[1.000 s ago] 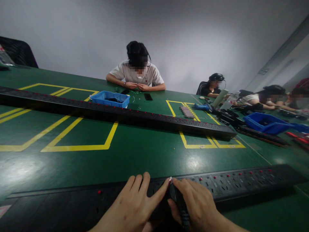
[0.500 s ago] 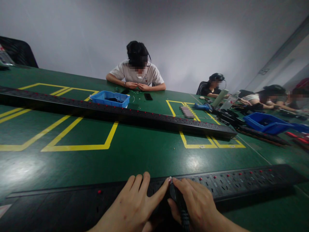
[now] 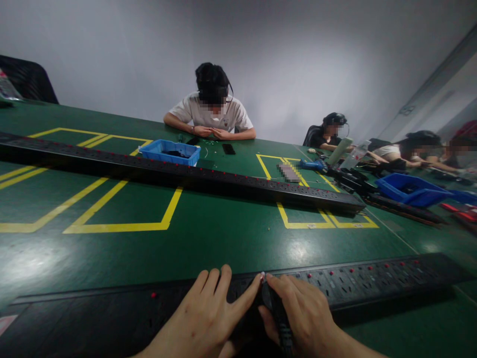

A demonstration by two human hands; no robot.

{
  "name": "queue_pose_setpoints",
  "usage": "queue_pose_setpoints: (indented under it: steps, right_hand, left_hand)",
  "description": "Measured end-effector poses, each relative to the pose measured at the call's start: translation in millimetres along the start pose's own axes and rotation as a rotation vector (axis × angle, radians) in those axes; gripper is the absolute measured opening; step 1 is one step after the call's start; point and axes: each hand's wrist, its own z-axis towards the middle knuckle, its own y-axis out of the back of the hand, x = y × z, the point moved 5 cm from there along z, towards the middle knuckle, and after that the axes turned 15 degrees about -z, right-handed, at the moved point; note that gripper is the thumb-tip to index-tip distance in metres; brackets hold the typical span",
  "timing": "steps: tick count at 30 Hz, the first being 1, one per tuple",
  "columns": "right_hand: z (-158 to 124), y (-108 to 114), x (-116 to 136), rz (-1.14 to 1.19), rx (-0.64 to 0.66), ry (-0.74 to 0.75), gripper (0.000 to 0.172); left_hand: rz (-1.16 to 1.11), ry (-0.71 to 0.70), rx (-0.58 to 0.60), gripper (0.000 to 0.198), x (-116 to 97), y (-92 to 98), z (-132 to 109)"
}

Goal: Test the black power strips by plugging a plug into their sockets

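A long black power strip (image 3: 357, 288) with rows of sockets and small red parts lies across the table in front of me. My left hand (image 3: 203, 311) rests over it, fingers stretched and apart, with the index fingertip reaching the strip near a black plug (image 3: 267, 296). That plug, with its ribbed cord end (image 3: 285, 333) pointing towards me, is gripped in my right hand (image 3: 303, 306), thumb on one side and fingers on the other. The plug's front faces the sockets; whether its pins are inside is hidden. My left thumb is partly hidden too.
A second long black power strip (image 3: 208, 180) lies farther back across yellow tape outlines on the green table (image 3: 227, 248). Beyond it stands a blue bin (image 3: 169, 151) with dark parts. Another blue bin (image 3: 413, 190) is at right. Several people sit around the table.
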Motion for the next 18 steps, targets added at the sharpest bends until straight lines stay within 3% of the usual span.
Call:
queue_pose_setpoints:
  steps: [15,18]
  right_hand:
    - [1.4,0.3,0.4,0.023,-0.004,0.003,0.027]
    - [1.5,-1.5,-1.8,0.091,0.062,-0.008,0.025]
  left_hand:
    - [0.099,-0.027,0.058,0.080,-1.6,2.8,2.2]
    - [0.083,-0.020,0.070,0.085,-1.1,1.1,2.1]
